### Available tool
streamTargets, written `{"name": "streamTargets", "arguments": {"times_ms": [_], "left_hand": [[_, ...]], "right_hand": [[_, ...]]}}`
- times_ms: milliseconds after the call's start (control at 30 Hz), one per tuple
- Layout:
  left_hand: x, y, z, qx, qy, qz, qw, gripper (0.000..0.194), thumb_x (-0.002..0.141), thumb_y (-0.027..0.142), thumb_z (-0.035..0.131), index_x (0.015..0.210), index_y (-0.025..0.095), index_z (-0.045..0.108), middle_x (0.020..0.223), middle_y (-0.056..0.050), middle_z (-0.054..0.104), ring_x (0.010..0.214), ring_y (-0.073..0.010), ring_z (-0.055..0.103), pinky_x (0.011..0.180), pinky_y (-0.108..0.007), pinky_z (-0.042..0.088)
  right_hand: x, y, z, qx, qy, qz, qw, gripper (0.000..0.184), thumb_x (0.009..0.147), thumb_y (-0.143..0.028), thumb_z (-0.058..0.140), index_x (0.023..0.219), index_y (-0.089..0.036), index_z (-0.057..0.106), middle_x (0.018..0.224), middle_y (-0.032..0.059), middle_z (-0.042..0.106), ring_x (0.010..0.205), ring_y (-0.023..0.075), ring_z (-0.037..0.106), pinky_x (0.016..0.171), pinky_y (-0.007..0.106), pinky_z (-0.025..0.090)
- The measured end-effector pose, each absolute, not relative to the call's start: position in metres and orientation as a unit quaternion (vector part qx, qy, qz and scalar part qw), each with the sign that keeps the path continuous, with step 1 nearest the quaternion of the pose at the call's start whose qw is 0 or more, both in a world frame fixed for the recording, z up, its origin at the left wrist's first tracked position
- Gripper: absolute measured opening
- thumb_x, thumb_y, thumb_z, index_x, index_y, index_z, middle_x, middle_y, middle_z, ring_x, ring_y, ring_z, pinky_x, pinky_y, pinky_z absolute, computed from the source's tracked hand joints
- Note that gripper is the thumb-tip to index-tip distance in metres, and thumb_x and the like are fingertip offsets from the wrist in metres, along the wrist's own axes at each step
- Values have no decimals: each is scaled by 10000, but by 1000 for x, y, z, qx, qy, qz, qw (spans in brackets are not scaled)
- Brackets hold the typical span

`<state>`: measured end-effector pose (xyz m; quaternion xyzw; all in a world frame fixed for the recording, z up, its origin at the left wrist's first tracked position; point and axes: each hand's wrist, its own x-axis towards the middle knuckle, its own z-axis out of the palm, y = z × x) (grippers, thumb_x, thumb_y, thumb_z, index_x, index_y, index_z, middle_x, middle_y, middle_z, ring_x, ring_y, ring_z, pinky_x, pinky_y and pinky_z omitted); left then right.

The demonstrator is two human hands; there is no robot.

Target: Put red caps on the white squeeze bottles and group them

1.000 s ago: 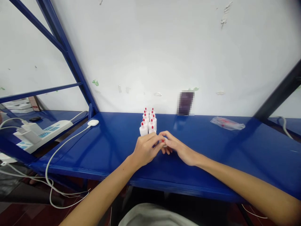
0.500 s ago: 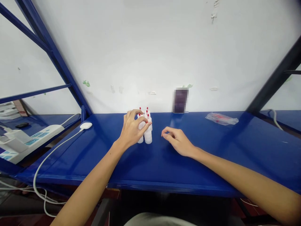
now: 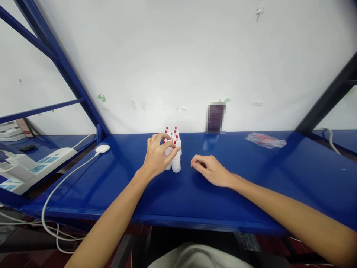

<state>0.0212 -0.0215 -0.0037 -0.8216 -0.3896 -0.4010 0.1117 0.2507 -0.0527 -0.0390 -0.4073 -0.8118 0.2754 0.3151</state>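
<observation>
Several white plastic squeeze bottles (image 3: 176, 163) with red tips stand upright, close together in two rows on the blue tabletop (image 3: 167, 197). My left hand (image 3: 158, 152) reaches over the front of the group. Its thumb and index finger are closed about the red tip of the front right bottle, and the hand partly hides the left row. To the right of the bottles, my right hand (image 3: 210, 169) rests on or just above the table, apart from them. Its fingers are curled in against the thumb, and nothing shows in them.
A pixelated dark panel (image 3: 215, 117) leans on the white wall. A clear plastic bag with red pieces (image 3: 265, 140) lies at the back right. At left are a white charging puck (image 3: 102, 149), its cable, and a power strip (image 3: 48, 165). Blue frame posts (image 3: 67, 70) flank the table.
My right hand's fingers have curled further toward the thumb. My left hand stays at the bottles, its pose nearly the same. The view has shifted slightly.
</observation>
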Motion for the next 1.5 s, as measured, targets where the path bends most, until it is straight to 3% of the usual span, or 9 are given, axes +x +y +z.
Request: {"name": "streamTargets", "arguments": {"times_ms": [133,233,467,733,833,967,1167,1367,1500], "left_hand": [[18,-25,2,-779,-390,-475,122,253,938,370,518,893,195,696,965,-65,636,913,-196,556,856,-366,382],[3,-16,9,-737,-412,-525,112,340,946,333,472,697,179,645,751,-30,628,779,-166,550,828,-340,385],[-53,42,-14,-633,-592,-495,-64,445,892,378,438,501,178,510,406,37,362,452,-120,416,557,-269,333],[-56,46,-40,-744,-558,-364,-45,293,863,357,433,769,167,634,651,3,611,622,-141,540,635,-247,365],[-55,45,-41,-763,-547,-340,-48,296,865,363,425,774,173,633,655,-1,618,618,-148,541,628,-250,365],[-55,44,-42,-761,-550,-343,-32,343,884,405,417,749,173,631,617,5,589,596,-145,517,613,-253,344],[-48,30,-29,-715,-561,-418,-13,387,896,395,434,643,155,602,515,29,485,525,-112,447,589,-251,318],[-21,-18,-7,-656,-470,-590,-14,356,937,357,436,679,164,589,571,18,483,545,-112,457,568,-249,366],[3,-63,-12,-726,-421,-543,-27,233,938,310,484,815,172,627,688,3,581,601,-112,510,593,-247,404]], "right_hand": [[251,-52,-39,-441,-796,264,320,246,876,-422,581,772,-200,583,550,-64,430,514,101,369,545,255,305],[254,-50,-38,-459,-778,266,338,285,734,-440,733,769,-198,586,527,-80,411,498,95,367,540,255,302],[253,-47,-37,-447,-774,254,370,167,876,-331,538,815,-192,607,605,-43,473,556,117,426,578,271,343],[240,-57,-36,-377,-830,255,324,143,891,-235,510,1010,-206,584,642,-52,506,556,115,460,584,266,388],[240,-57,-39,-388,-833,244,310,137,886,-226,506,995,-207,587,640,-53,503,542,112,457,581,267,389],[237,-53,-41,-409,-817,229,336,100,839,-227,555,937,-209,561,897,11,587,598,103,515,609,273,420],[225,-49,-32,-431,-789,263,349,391,808,-359,634,1107,-243,411,1087,37,628,532,83,464,589,285,422],[204,-46,-20,-432,-768,231,412,361,827,-438,626,1091,-242,476,971,19,661,522,94,476,568,281,389],[195,-43,-16,-438,-775,219,400,277,862,-449,596,1008,-222,531,694,-28,617,532,120,494,568,272,372]]}}
